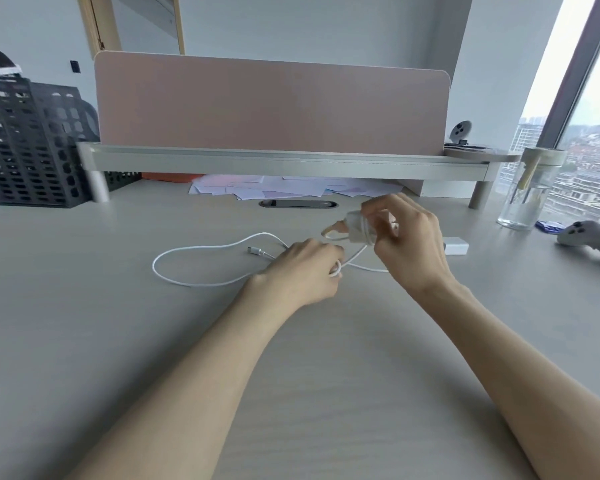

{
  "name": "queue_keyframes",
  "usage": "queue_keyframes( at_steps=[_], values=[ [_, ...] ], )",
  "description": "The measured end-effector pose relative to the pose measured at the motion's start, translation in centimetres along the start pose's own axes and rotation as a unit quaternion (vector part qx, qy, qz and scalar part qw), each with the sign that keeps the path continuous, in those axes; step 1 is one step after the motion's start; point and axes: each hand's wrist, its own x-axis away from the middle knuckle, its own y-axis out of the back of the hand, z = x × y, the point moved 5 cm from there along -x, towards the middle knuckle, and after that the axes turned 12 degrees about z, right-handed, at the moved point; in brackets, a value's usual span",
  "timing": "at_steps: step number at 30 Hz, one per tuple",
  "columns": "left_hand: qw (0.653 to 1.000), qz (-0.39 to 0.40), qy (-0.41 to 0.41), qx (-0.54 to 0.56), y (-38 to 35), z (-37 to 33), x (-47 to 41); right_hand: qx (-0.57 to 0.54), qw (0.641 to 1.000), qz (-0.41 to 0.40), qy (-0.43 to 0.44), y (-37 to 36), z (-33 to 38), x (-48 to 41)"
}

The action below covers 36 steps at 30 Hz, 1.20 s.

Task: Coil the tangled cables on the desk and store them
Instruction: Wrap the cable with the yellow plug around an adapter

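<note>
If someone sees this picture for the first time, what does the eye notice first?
At the centre, the right hand holds up a blurred white bundle, the left hand grips the white cable, whose loop lies to the left. Behind them stands a wide pink panel.

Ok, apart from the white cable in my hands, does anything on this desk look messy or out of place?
Yes: papers lie in a jumbled, overlapping heap under the raised shelf, at odd angles. Nothing looks spilled or broken.
</note>
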Motion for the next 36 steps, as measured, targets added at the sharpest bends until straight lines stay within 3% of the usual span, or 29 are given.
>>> queue_keyframes(
  at_steps=[7, 12, 16, 19, 22, 25, 30, 33, 36],
  values=[
    [0.990, -0.084, -0.091, -0.061, 0.5, -2.7, 0.1, -0.124, 0.981, -0.063, -0.133, 0.5, -1.8, 0.4],
    [0.942, -0.223, -0.191, -0.162, 3.0, -2.4, 1.7, -0.023, 0.993, 0.088, -0.079, -0.8, -0.7, 0.1],
    [0.924, -0.241, -0.235, -0.180, 3.3, -1.1, 1.9, -0.102, 0.976, 0.188, -0.025, -1.6, -0.8, -0.3],
    [0.942, -0.216, -0.223, -0.126, 4.0, -0.1, 1.6, -0.150, 0.961, 0.232, 0.002, -1.5, -0.8, -0.2],
    [0.978, -0.132, -0.152, 0.046, 4.3, 1.3, 1.4, -0.204, 0.933, 0.297, 0.005, -1.7, -0.5, 0.1],
    [0.975, -0.072, -0.085, 0.193, 4.0, 3.0, 1.0, -0.248, 0.905, 0.346, 0.000, -1.8, 0.1, 0.7],
    [0.965, -0.126, -0.060, 0.223, 3.6, 4.4, 0.7, -0.322, 0.850, 0.417, 0.012, -2.4, 2.4, 1.6],
    [0.952, -0.223, -0.059, 0.200, 3.7, 4.1, 0.9, -0.349, 0.826, 0.443, 0.009, -3.1, 3.3, 1.9],
    [0.913, -0.359, -0.047, 0.187, 5.1, 3.9, 1.8, -0.341, 0.802, 0.490, -0.009, -3.2, 4.0, 2.5]
  ],
)
